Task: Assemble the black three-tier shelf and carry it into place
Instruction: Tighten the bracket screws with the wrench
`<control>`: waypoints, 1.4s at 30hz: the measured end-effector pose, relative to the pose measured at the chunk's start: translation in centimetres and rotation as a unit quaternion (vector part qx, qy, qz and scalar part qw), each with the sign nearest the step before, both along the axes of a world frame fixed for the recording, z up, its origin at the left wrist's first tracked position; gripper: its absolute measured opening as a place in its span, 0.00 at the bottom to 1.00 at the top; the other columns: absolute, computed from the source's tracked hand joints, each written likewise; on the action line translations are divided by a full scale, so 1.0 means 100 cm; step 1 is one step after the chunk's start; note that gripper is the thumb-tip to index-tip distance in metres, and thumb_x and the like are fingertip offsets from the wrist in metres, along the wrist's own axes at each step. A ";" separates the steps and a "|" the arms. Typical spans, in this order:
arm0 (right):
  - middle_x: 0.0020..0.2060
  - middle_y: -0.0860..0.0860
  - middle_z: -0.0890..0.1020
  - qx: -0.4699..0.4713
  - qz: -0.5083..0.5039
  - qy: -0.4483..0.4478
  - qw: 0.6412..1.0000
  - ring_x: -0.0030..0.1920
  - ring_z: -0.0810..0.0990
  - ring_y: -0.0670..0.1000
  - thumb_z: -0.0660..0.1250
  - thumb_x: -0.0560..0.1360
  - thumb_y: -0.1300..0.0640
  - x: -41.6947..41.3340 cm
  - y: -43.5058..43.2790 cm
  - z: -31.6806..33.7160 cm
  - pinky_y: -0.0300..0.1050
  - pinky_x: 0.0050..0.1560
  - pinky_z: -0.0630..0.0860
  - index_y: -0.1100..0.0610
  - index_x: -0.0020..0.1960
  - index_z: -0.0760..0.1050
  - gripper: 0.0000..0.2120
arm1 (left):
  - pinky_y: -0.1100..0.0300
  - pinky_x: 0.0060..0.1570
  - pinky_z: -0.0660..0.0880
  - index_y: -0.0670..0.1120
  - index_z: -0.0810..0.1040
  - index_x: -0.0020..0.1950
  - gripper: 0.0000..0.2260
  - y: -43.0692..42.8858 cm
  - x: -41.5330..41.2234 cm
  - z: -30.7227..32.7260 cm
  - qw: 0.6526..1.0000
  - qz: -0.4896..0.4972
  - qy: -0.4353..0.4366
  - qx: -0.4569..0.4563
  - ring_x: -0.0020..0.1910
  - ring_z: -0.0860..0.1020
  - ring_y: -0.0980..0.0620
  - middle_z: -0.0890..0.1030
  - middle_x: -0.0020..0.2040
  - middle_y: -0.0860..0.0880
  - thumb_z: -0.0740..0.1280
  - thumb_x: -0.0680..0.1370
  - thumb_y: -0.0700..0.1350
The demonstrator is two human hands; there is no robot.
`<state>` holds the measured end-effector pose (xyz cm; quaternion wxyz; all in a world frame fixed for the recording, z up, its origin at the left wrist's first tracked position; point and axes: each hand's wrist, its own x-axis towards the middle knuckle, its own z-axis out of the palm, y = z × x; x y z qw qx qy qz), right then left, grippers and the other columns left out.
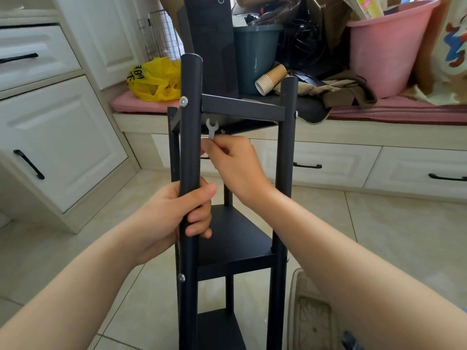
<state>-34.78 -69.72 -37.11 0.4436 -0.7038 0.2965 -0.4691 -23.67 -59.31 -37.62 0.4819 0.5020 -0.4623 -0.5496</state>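
So the black three-tier metal shelf (pixel 242 108) with round posts is standing upright on the beige tiled floor (pixel 379 223), right in front of me. Left hand (pixel 177 213) is wrapped tight round the near-left post (pixel 190 122), between the top and middle tiers. Right hand (pixel 235 162) pinches a small flat silver wrench (pixel 211 127), its open end up just under the top tier. Behind, a crumpled yellow plastic bag (pixel 154 79) and a stack of brown paper cups (pixel 269 80) sit on a pink seat cushion (pixel 379 109).
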 end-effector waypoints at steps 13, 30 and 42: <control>0.39 0.52 0.80 0.001 0.077 0.039 0.996 0.45 0.80 0.50 0.60 0.83 0.58 -0.029 0.023 0.027 0.49 0.51 0.80 0.56 0.38 0.75 0.15 | 0.54 0.43 0.80 0.46 0.76 0.48 0.06 -0.002 -0.004 -0.007 0.997 0.031 -0.060 -0.025 0.31 0.76 0.50 0.75 0.34 0.47 0.73 0.78 0.43; 0.42 0.47 0.81 0.030 0.098 0.052 0.993 0.46 0.80 0.42 0.60 0.83 0.59 -0.022 0.027 0.031 0.48 0.57 0.80 0.59 0.42 0.80 0.15 | 0.71 0.44 0.71 0.64 0.65 0.61 0.19 0.075 -0.053 -0.076 0.933 0.329 -0.149 0.002 0.55 0.74 0.64 0.69 0.59 0.64 0.69 0.75 0.61; 0.44 0.50 0.82 0.029 0.113 0.050 0.992 0.48 0.80 0.45 0.61 0.82 0.59 -0.025 0.033 0.029 0.46 0.53 0.81 0.61 0.44 0.80 0.13 | 0.67 0.39 0.78 0.48 0.79 0.53 0.03 0.089 -0.054 -0.119 0.959 0.268 -0.083 0.036 0.34 0.81 0.57 0.81 0.36 0.53 0.68 0.81 0.45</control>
